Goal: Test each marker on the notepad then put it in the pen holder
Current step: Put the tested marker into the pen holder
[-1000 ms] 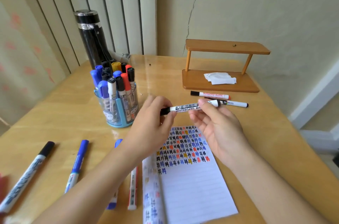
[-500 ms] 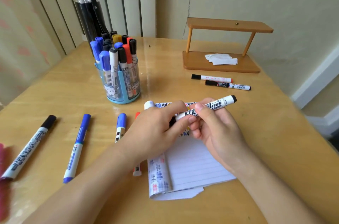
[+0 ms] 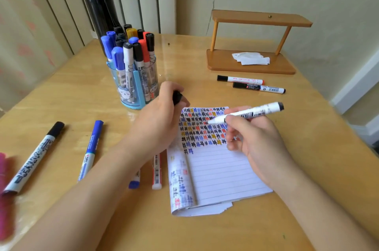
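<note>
Over the notepad, the right hand keeps a pinching grip on an uncapped white marker; whether its tip touches the paper is hard to tell. The left hand has its grip curled round a black cap, mostly hidden. Its forearm covers parts of a red marker and a blue marker on the surface. The pen holder stands just behind.

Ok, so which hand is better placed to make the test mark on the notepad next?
Right. The right hand grips the uncapped white whiteboard marker like a pen, its tip over the scribbled rows of the lined white notepad. The left hand only holds the black cap.
</note>
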